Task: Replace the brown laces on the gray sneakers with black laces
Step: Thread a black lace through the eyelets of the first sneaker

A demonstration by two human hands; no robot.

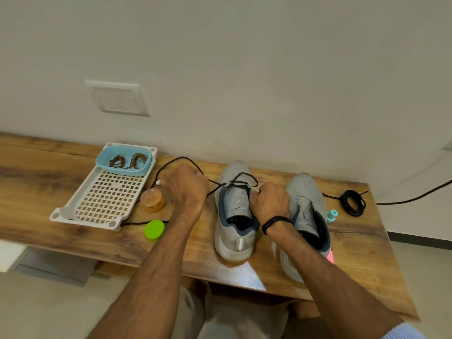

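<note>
Left hand [186, 185] gripping black lace [241, 182], right hand [270, 201] pinching its tip at left gray sneaker [234, 211]; brown laces [128, 160] in blue tub [123, 159]

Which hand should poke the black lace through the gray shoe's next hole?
Probably the right hand: it pinches the pale tip of the thin black lace beside the gray mesh sneaker's eyelets, while the left hand holds slack farther left.

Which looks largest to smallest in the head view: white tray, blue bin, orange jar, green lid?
1. white tray
2. blue bin
3. orange jar and green lid look about alike, so I do not rank them.
</note>
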